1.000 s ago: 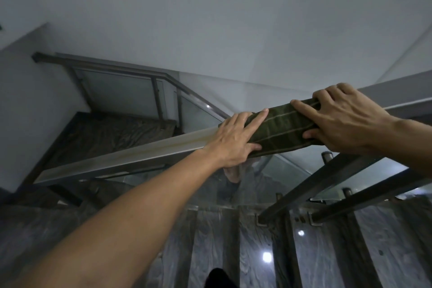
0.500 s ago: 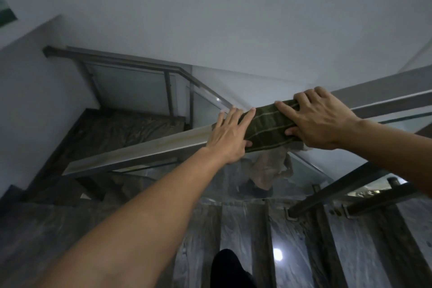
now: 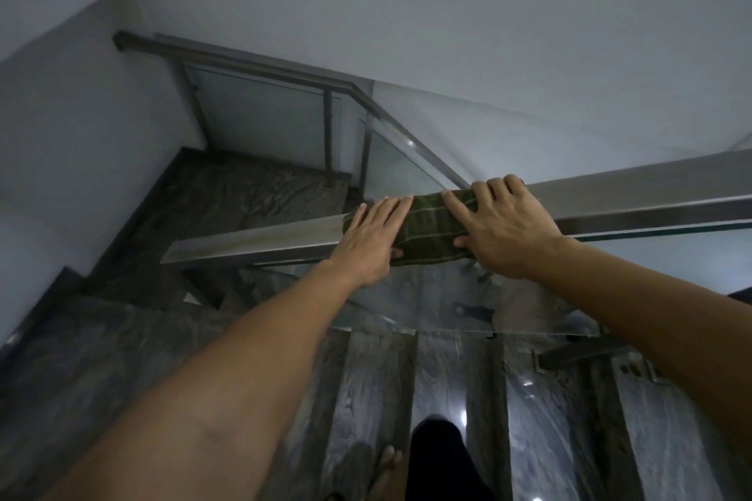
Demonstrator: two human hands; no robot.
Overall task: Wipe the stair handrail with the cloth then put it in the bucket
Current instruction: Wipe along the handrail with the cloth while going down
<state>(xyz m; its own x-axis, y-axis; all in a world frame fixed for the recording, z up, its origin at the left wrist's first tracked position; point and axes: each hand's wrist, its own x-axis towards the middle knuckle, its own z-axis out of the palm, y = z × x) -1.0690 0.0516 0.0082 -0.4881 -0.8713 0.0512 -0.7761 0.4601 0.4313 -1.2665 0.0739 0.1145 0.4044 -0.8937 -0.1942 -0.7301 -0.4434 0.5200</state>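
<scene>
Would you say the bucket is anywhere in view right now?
No: only the handrail, the green cloth under the left hand and right hand, and the stairs show.

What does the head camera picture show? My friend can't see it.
Two bare hands, left hand and right hand, press a dark green cloth wrapped over a metal stair handrail. Marble stairs lie below.
</scene>
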